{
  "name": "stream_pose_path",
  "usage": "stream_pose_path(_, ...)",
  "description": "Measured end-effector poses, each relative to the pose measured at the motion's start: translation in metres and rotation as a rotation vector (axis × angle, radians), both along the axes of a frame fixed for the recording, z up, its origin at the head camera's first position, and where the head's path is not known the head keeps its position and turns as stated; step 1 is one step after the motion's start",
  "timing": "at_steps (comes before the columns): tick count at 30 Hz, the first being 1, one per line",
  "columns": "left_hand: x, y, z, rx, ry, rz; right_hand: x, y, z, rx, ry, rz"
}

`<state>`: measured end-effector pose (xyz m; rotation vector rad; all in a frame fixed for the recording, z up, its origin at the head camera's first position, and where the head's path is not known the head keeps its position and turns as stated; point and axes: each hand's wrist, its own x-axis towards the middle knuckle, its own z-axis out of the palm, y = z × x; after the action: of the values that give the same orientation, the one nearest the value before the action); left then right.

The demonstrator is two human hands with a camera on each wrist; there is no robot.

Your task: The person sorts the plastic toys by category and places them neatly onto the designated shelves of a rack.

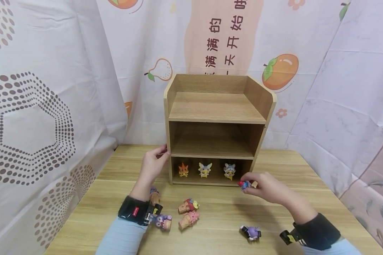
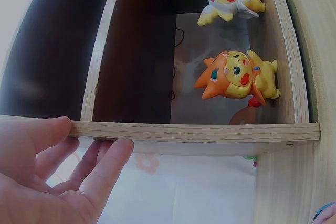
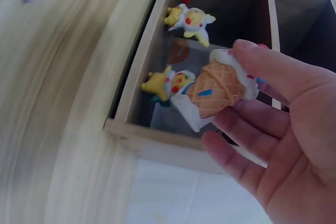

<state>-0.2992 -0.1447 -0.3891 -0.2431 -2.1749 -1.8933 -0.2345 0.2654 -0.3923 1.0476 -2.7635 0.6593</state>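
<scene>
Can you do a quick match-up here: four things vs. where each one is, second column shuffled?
Things:
1. orange figure
2. ice-cream cone toy
3. purple figure
4. left hand

Places:
A. lying on the table near the right wrist
B. on the left side panel of the wooden shelf
C. held in the right hand, at the bottom compartment's right end
D. standing at the left of the bottom compartment

Pairs: 1-D, 2-C, 3-A, 4-B
</scene>
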Motion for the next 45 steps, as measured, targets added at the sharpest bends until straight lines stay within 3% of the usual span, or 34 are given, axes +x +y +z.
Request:
stream_pose_path(14, 0.000, 0.001, 0.000, 0.005, 0.003, 0.003, -0.012, -0.032, 0.021, -0.141, 0.010, -0.070)
stream_pose_path(24, 0.001, 0.000, 0.001, -0.015, -0.002, 0.000, -0.020, -0.050, 0.038, -0.270, 0.044, -0.071)
stream_pose_path(31, 0.001, 0.000, 0.001, -0.023, -0.002, 0.000, -0.028, -0.060, 0.049, -0.371, -0.010, -0.069)
stream_pose_path(45, 0.001, 0.001, 0.001, -0.041, 0.008, 0.009, -0.046, -0.082, 0.065, -0.451, -0.026, -0.121)
